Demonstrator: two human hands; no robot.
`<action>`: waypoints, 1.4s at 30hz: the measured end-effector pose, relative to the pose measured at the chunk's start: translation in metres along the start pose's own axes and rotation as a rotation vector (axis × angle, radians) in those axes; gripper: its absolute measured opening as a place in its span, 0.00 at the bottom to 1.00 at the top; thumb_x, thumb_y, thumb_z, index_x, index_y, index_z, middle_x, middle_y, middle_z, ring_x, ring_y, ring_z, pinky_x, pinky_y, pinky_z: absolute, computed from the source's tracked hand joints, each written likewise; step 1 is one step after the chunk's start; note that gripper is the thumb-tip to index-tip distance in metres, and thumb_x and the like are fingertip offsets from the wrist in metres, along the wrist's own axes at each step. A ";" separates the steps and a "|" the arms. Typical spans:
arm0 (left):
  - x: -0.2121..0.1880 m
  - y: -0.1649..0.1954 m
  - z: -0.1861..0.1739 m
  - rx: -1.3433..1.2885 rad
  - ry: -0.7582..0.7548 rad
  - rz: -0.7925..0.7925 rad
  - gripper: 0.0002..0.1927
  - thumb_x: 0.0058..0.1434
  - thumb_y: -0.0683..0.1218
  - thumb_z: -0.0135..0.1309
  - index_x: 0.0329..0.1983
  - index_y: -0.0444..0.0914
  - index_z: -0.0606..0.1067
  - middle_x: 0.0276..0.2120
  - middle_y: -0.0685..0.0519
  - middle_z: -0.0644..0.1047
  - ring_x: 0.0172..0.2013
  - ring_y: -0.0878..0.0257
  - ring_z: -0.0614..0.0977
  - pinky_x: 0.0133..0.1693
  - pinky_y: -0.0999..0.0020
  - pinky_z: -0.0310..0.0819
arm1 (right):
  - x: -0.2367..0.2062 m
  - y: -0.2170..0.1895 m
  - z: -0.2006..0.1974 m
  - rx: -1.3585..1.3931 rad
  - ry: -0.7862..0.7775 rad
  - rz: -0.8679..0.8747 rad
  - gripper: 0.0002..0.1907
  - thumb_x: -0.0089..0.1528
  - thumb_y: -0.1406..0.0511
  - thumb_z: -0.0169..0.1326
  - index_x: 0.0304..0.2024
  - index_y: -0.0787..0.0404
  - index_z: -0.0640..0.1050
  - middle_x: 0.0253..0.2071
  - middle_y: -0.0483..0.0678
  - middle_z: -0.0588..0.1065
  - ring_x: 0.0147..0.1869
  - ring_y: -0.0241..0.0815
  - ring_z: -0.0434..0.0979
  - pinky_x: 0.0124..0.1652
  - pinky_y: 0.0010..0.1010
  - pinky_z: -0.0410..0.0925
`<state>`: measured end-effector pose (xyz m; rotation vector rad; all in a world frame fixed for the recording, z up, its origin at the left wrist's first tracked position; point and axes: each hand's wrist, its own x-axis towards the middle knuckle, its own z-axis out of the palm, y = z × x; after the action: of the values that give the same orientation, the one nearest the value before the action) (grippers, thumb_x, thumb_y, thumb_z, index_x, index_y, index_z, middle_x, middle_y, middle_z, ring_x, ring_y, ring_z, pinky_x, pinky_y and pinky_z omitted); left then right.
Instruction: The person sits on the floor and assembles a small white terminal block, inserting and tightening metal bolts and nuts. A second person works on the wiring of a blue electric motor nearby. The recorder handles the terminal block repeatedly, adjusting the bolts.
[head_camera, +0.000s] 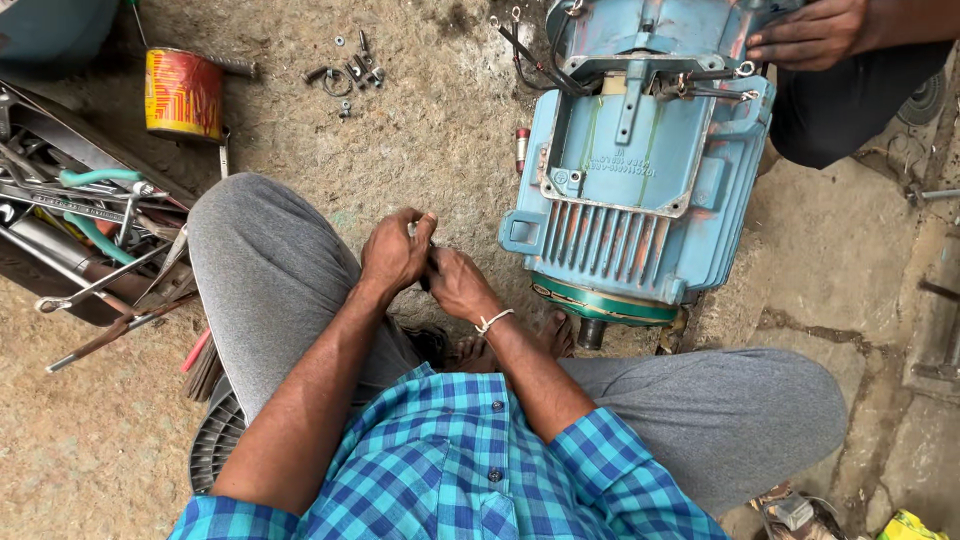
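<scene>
Both hands meet just left of blue motor: left hand and right hand pinch small metal part, grip closed. Co-worker's hand rests on motor top. Loose fasteners well apart, upper left.

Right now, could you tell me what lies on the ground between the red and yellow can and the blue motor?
In the head view, loose nuts and washers lie on the ground between the can and the motor.
</scene>
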<state>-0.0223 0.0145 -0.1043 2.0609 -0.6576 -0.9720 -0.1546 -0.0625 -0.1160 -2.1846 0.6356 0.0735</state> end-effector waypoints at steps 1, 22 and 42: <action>0.001 -0.002 0.001 -0.024 -0.001 -0.011 0.28 0.69 0.62 0.45 0.53 0.35 0.78 0.41 0.39 0.83 0.45 0.44 0.84 0.51 0.49 0.74 | -0.001 -0.003 0.002 -0.036 0.007 0.053 0.10 0.65 0.66 0.51 0.37 0.68 0.77 0.29 0.62 0.77 0.33 0.59 0.79 0.34 0.48 0.71; 0.002 -0.025 0.022 0.125 0.102 0.037 0.29 0.72 0.61 0.48 0.52 0.30 0.78 0.44 0.31 0.80 0.48 0.35 0.80 0.51 0.45 0.72 | -0.009 0.011 -0.004 -0.004 -0.025 -0.065 0.11 0.64 0.68 0.50 0.48 0.67 0.71 0.35 0.64 0.77 0.41 0.66 0.79 0.40 0.53 0.70; 0.006 -0.021 0.017 -0.024 -0.009 -0.066 0.31 0.74 0.62 0.42 0.56 0.30 0.74 0.47 0.36 0.79 0.49 0.46 0.81 0.50 0.48 0.74 | -0.011 -0.001 0.007 -0.045 0.055 0.092 0.06 0.67 0.66 0.54 0.39 0.63 0.79 0.30 0.54 0.79 0.31 0.48 0.82 0.35 0.41 0.75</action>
<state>-0.0301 0.0156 -0.1313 2.0693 -0.5830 -1.0219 -0.1625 -0.0519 -0.1171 -2.2066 0.7724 0.0771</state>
